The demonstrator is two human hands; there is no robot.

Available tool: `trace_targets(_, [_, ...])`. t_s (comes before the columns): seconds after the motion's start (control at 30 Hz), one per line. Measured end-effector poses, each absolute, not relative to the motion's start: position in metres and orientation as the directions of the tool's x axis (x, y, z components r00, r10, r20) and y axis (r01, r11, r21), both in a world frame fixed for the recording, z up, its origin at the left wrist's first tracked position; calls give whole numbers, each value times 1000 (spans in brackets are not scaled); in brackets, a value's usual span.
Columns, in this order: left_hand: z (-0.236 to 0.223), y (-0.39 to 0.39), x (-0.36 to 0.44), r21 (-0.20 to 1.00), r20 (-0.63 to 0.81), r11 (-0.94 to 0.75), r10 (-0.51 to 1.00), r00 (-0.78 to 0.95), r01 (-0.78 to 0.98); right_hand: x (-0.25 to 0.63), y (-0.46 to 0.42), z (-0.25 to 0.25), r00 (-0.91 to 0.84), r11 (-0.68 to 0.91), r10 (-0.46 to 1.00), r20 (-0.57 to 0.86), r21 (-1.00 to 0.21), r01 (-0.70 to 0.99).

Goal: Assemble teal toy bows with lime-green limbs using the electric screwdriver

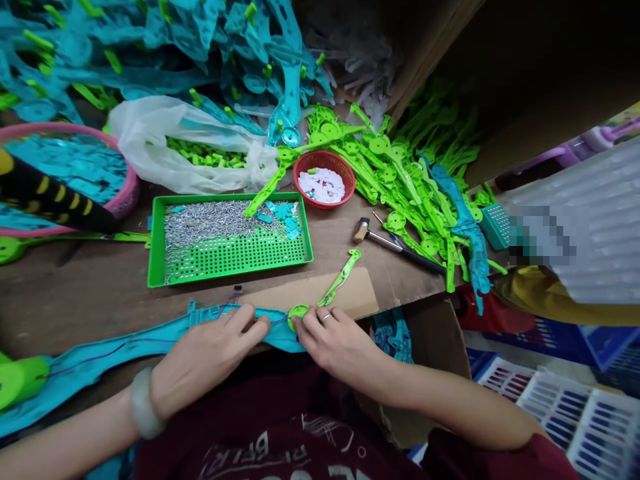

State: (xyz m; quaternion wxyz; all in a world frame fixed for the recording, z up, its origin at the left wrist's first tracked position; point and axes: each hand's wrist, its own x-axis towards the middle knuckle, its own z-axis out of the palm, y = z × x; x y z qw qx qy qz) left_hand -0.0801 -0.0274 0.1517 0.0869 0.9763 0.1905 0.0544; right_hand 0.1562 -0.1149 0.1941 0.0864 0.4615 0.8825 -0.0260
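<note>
A long blue plastic part point(100, 355) lies along the front edge of the bench, with a thin dark wire point(280, 321) running along it. My left hand point(215, 343) rests over this part, its fingers closed in a pinch on the wire. Beside it, my right hand point(337, 340), with a ring on one finger, has its fingertips closed on a green plastic part point(299, 312) with a round end. The narrow green arm point(343, 277) beyond these fingers lies over flat cardboard point(367, 293). A small black connector point(238, 289) sits behind my left hand.
Behind my hands stands a green tray point(230, 270) of small metal screws and blue pieces. A red basket point(323, 160), a hammer point(383, 240) and piled green parts point(395, 173) are right of it. A pink basket point(131, 190) and plastic bag point(145, 133) stand left.
</note>
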Motion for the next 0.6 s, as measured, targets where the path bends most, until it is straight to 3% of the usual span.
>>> trace_targets(0.17, [151, -30, -79, 170, 219, -965, 236, 947, 201, 158, -113, 198, -570, 582, 804, -170, 25, 813])
trace_targets(0.27, [151, -33, -75, 156, 216, -970, 216, 952, 185, 159, -112, 196, -582, 595, 796, -168, 36, 803])
trace_targets(0.33, [151, -36, -73, 156, 165, -965, 235, 958, 210, 158, -112, 193, -587, 601, 790, -176, 39, 798])
trace_targets(0.47, [150, -48, -70, 103, -68, -955, 272, 960, 278, 157, -117, 197, -575, 594, 788, -219, 22, 804])
trace_targets(0.53, [147, -56, -69, 65, -120, -957, 275, 954, 284, 169, -111, 211, -610, 616, 750, -257, -64, 785])
trace_targets(0.6, [141, -61, -69, 62, -66, -967, 242, 968, 246, 196, -89, 232, -685, 640, 670, -285, -245, 728])
